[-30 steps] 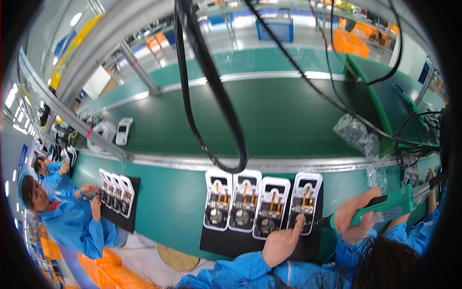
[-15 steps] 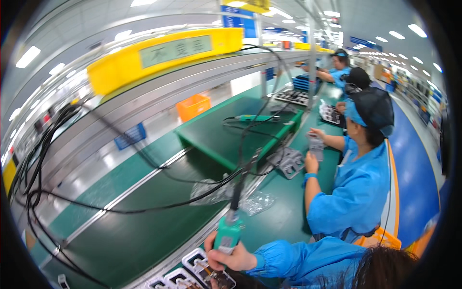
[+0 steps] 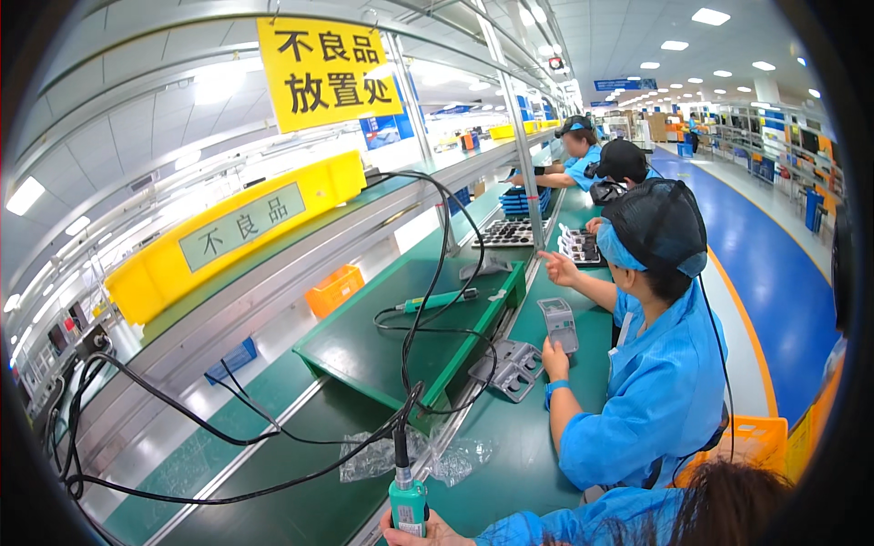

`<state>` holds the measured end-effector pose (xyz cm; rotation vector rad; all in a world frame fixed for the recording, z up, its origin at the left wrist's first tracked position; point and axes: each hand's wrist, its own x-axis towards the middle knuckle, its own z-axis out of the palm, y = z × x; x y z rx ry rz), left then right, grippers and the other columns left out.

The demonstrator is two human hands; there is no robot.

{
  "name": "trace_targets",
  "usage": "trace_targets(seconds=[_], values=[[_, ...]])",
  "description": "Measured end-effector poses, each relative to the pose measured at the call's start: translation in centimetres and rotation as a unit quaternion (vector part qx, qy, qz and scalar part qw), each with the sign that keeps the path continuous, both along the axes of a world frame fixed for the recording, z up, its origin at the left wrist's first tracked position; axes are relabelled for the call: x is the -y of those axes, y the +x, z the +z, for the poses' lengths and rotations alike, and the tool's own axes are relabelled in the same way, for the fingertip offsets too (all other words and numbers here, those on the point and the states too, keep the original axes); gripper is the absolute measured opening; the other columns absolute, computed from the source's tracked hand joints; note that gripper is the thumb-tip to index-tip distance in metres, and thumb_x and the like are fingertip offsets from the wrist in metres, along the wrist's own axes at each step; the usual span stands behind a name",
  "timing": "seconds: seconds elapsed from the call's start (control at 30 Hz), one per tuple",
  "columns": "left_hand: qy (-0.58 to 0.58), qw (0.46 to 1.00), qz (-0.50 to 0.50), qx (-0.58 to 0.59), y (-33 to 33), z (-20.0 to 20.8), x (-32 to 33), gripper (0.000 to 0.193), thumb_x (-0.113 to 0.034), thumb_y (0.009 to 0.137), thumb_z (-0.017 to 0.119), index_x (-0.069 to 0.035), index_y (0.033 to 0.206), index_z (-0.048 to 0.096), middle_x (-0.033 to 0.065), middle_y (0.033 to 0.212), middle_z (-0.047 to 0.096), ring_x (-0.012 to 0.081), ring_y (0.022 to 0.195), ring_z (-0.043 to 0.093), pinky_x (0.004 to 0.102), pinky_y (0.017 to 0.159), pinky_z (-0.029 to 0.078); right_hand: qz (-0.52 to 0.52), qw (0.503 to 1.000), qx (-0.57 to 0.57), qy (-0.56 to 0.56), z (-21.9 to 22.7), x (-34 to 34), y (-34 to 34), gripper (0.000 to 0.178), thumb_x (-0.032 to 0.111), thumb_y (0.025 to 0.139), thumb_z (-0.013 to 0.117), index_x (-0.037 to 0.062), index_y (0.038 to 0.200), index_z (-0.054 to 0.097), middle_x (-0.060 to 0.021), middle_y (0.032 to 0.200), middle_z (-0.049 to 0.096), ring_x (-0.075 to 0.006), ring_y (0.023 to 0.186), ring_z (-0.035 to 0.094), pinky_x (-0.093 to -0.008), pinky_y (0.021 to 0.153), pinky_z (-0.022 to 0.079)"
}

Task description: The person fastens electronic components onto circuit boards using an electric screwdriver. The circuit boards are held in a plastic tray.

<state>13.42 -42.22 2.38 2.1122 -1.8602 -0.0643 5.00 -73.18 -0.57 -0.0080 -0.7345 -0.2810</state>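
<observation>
At the lower edge my right hand (image 3: 421, 528) is wrapped round the green body of an electric screwdriver (image 3: 408, 503). Its black cable rises from the top of the tool. The lower end of the screwdriver is cut off by the picture edge. My left hand is out of view. Just beyond my right hand, crumpled clear plastic bags (image 3: 460, 460) lie by the metal rail. A second green electric screwdriver (image 3: 441, 300) rests on a raised green platform (image 3: 364, 341).
To the right a co-worker in blue (image 3: 651, 373) holds a grey moulded part (image 3: 558, 325); similar grey parts (image 3: 510, 370) lie nearby. Black cables (image 3: 246, 496) loop across the bench. A yellow bin (image 3: 246, 227) sits on the upper shelf, an orange crate (image 3: 334, 289) behind the platform.
The view has tilted up, so my right hand with the screwdriver sits lower and the white-framed parts under it are out of sight. The co-worker's far hand has come off the grey part.
</observation>
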Motion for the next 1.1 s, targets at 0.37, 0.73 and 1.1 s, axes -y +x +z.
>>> trace_targets(seconds=[0.37, 0.73, 1.1], values=[[-0.008, 1.000, 0.007, 0.026, 0.2, 1.0, 1.0, 0.057, -0.024, 0.085, 0.048, 0.004, 0.130, 0.027, 0.0128, 0.058, 0.058, 0.0296, 0.047, 0.057, 0.0412, 0.040, 0.042, 0.257, 0.863, 0.232, 0.367, -19.1, 15.3, 1.6, 0.035, 0.005, 0.082, 0.041, 0.0018, 0.116, 0.050, -0.0112, 0.103, 0.058, -0.0196, 0.093, 0.056, -0.0253, 0.078, 0.046], [-0.046, 0.997, 0.037, 0.043, 1.1, 2.0, 2.1, 0.056, -0.024, 0.085, 0.049, 0.004, 0.129, 0.028, 0.0124, 0.057, 0.058, 0.0293, 0.047, 0.057, 0.0409, 0.040, 0.042, 0.184, 0.877, 0.170, 0.409, -18.2, 15.4, 1.5, 0.033, 0.009, 0.081, 0.044, 0.0124, 0.112, 0.054, -0.0111, 0.099, 0.059, -0.0242, 0.082, 0.059, -0.0328, 0.065, 0.049], [-0.077, 0.994, 0.065, 0.040, 1.9, 2.0, 1.6, 0.055, -0.025, 0.085, 0.049, 0.004, 0.129, 0.030, 0.0120, 0.057, 0.058, 0.0290, 0.046, 0.057, 0.0407, 0.039, 0.042, 0.273, 0.870, 0.215, 0.351, -25.2, 19.9, 3.3, 0.027, 0.009, 0.084, 0.041, 0.0051, 0.106, 0.056, -0.0090, 0.104, 0.058, -0.0201, 0.098, 0.053, -0.0299, 0.085, 0.039]])
